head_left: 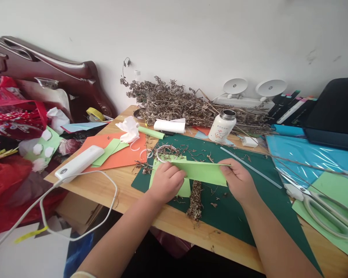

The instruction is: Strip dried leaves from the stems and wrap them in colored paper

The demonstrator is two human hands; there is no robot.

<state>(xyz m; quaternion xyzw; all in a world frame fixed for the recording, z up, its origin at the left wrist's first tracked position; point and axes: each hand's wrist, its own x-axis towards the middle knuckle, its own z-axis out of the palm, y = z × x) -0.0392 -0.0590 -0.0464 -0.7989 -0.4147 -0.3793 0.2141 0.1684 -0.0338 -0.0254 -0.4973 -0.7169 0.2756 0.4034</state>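
Both my hands hold a light green paper sheet (204,172) just above the dark green cutting mat (243,200). My left hand (165,181) is closed on the sheet's left end, fingers curled over the edge. At the right end my right hand (240,179) pinches the sheet between thumb and fingers. Under the paper a dried plant sprig (195,200) lies on the mat. Another light green sheet (183,189) lies flat beneath my left hand.
Scissors (321,204) rest on green paper at right. A white bottle (221,126), a heap of dried branches (188,106), a white paper roll (169,126), orange paper (116,154) and a white power bank (79,163) with cable stand around. Red bags (11,170) crowd the left.
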